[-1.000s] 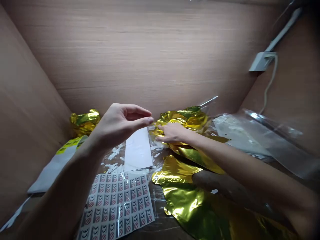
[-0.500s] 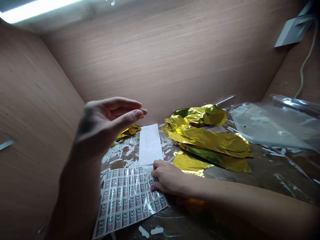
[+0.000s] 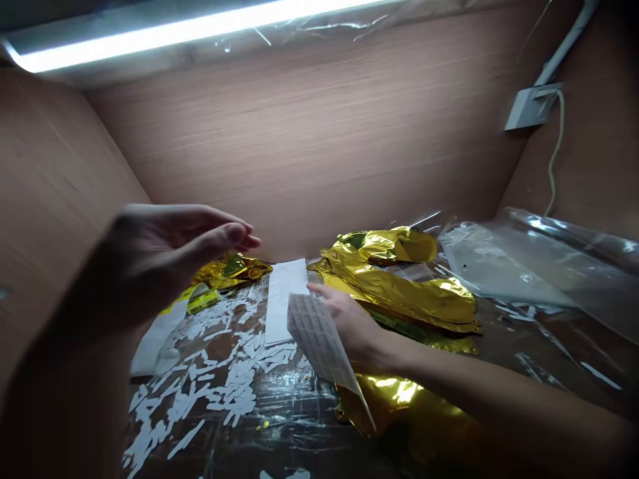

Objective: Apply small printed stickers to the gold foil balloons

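Note:
My left hand [image 3: 200,239] is raised at the left, thumb and fingertips pressed together; whatever the pinch holds, if anything, is too small to make out. My right hand [image 3: 344,322] holds the sticker sheet [image 3: 322,339], which is tilted up and seen nearly edge-on, near the middle. Just behind the sheet lies a narrow white card [image 3: 285,299]. Shiny gold foil pieces [image 3: 399,286] are stacked beyond my right hand, and another gold foil piece [image 3: 387,399] lies under my right forearm.
White paper scraps [image 3: 234,379] cover the table's left part. A crumpled gold foil piece [image 3: 232,269] sits at the back left. Clear plastic bags [image 3: 514,266] lie at the right. Wooden walls enclose the space, with a lamp [image 3: 174,30] above and a white socket box [image 3: 532,106] at right.
My right hand has lifted the sticker sheet off the table and turned it up, uncovering scraps and clear plastic. My left hand sits further left in view. The camera view has tilted up.

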